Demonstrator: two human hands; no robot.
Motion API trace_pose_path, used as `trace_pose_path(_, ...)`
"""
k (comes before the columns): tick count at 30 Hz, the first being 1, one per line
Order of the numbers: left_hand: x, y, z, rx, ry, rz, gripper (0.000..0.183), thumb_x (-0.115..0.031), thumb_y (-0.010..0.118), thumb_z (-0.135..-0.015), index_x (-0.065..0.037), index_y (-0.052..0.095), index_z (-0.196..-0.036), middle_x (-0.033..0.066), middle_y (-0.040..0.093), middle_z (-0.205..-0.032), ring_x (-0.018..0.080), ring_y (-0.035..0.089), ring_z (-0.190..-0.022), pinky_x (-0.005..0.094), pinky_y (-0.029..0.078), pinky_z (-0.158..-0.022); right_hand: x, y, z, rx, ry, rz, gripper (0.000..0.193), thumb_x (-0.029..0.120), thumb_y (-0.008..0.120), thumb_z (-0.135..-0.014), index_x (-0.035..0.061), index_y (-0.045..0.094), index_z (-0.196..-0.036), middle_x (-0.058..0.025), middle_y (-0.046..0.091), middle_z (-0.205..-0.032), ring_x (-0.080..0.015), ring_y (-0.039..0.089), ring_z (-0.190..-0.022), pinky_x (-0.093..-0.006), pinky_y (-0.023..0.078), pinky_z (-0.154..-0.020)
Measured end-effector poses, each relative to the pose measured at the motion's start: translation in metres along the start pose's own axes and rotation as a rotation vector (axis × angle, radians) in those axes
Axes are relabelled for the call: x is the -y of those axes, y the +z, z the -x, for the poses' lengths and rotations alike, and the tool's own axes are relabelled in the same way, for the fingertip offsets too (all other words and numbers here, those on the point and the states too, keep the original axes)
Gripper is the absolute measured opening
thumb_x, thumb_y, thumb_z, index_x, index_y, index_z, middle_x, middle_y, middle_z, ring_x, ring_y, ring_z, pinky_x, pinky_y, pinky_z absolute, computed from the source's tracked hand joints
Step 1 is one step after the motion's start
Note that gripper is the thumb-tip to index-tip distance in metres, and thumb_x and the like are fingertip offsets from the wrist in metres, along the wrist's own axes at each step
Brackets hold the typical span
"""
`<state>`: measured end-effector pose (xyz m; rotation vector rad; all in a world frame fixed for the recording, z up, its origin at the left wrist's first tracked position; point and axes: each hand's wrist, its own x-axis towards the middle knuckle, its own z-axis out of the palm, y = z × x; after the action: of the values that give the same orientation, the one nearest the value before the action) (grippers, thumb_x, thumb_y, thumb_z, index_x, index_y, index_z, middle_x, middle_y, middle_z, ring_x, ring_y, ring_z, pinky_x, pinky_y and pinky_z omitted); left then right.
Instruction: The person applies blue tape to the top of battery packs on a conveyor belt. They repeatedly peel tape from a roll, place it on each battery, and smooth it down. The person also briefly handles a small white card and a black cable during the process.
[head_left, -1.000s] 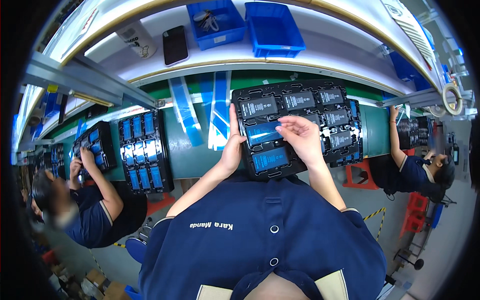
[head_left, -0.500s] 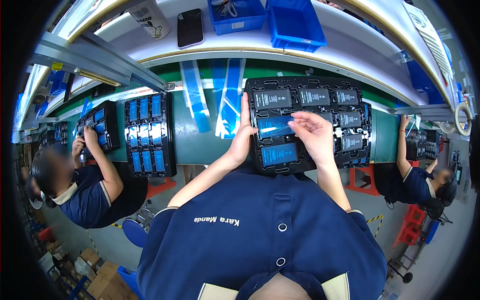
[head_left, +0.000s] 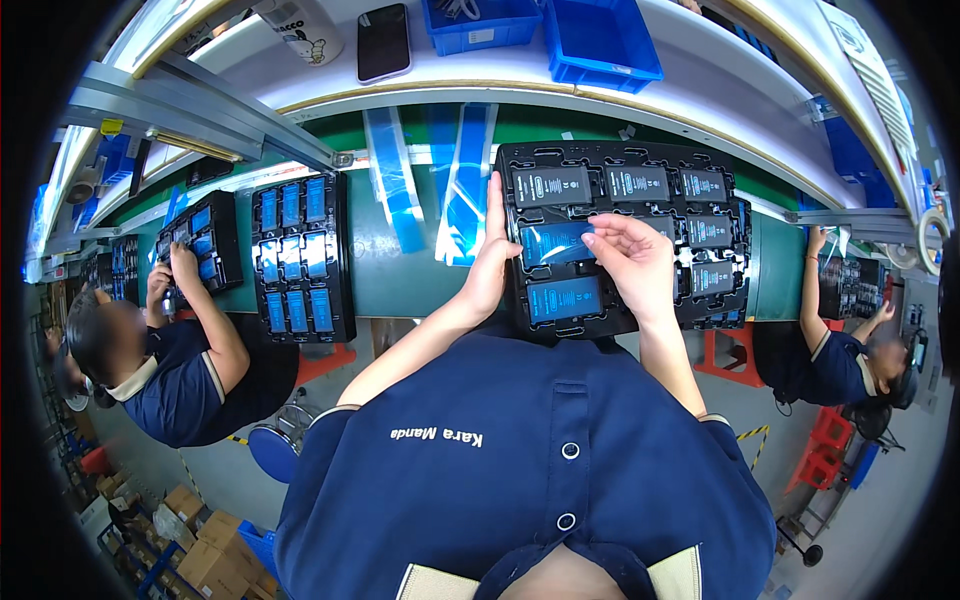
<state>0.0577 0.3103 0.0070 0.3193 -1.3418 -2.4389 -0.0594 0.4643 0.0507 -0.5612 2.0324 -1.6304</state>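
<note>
A black moulded tray (head_left: 625, 151) in front of me holds rows of flat dark batteries (head_left: 638, 183). Clear blue film covers the lower battery (head_left: 563, 299) in the left column. Over the middle one of that column lies another piece of blue film (head_left: 555, 245). My right hand (head_left: 638, 268) is closed in a pinch at this film's right end. My left hand (head_left: 488, 255) stretches flat along the tray's left side, its thumb at the rim beside the film's left end. Part of the tray is hidden behind my right hand.
Strips of blue film (head_left: 468, 190) lie on the green bench left of the tray. Beyond them stands another filled tray (head_left: 347, 260). A shelf above carries a phone (head_left: 384, 43) and blue bins (head_left: 605, 45). One co-worker (head_left: 165, 375) sits at left, another (head_left: 850, 355) at right.
The whole view has shifted slightly, with the tray sitting a little higher in it. My right fingertips stay at the film's right end, and my left hand keeps its place along the tray.
</note>
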Motion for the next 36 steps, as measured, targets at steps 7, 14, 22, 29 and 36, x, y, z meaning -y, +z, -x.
trace_pose_path(7, 0.001, 0.000, 0.000, 0.003, -0.004, 0.022, 0.093, -0.009, 0.037, -0.075, -0.013, -0.006, -0.158, 0.0117, 0.007, -0.164, 0.0260, 0.017, -0.149, 0.0374, 0.015, -0.120, 0.003, 0.000, 0.002, 0.022, 0.010, -0.027, 0.024, -0.004, 0.072, -0.084, -0.0025, 0.069, -0.108, -0.0049, 0.071, -0.088, -0.0056, 0.065, -0.076, -0.0180, 0.051, -0.065)
trace_pose_path(14, -0.002, 0.001, 0.001, 0.014, -0.012, 0.032, 0.093, -0.009, 0.037, -0.075, -0.013, -0.006, -0.158, 0.0120, 0.007, -0.164, 0.0260, 0.017, -0.149, 0.0376, 0.016, -0.120, 0.002, -0.001, 0.002, 0.019, 0.024, -0.072, 0.024, -0.004, 0.072, -0.084, -0.0025, 0.069, -0.108, -0.0050, 0.071, -0.088, -0.0056, 0.064, -0.075, -0.0178, 0.050, -0.065)
trace_pose_path(22, 0.008, -0.009, -0.001, 0.038, 0.066, -0.050, 0.093, -0.005, 0.039, -0.077, -0.008, -0.010, -0.157, 0.0146, 0.004, -0.163, 0.0244, 0.018, -0.147, 0.0337, 0.020, -0.117, 0.004, 0.001, 0.002, 0.021, 0.019, -0.028, 0.024, -0.005, 0.072, -0.084, -0.0030, 0.069, -0.108, -0.0052, 0.071, -0.088, -0.0056, 0.064, -0.076, -0.0180, 0.051, -0.067)
trace_pose_path(29, -0.005, 0.001, 0.002, 0.000, -0.050, -0.154, 0.100, 0.006, 0.048, -0.081, -0.015, -0.014, -0.156, 0.0139, 0.009, -0.162, 0.0202, 0.030, -0.140, 0.0295, 0.033, -0.107, 0.000, 0.002, 0.003, -0.004, -0.056, 0.064, 0.023, -0.004, 0.072, -0.083, -0.0029, 0.070, -0.106, -0.0057, 0.071, -0.086, -0.0056, 0.065, -0.073, -0.0193, 0.052, -0.067)
trace_pose_path(36, -0.005, 0.004, 0.003, -0.024, -0.034, -0.169, 0.097, 0.003, 0.048, -0.080, -0.014, -0.008, -0.158, 0.0119, 0.010, -0.162, 0.0205, 0.028, -0.142, 0.0287, 0.030, -0.109, 0.016, 0.011, 0.008, -0.051, -0.241, 0.401, 0.033, -0.005, 0.073, -0.077, 0.0013, 0.068, -0.110, -0.0071, 0.066, -0.089, -0.0077, 0.058, -0.059, -0.0217, 0.048, -0.056)
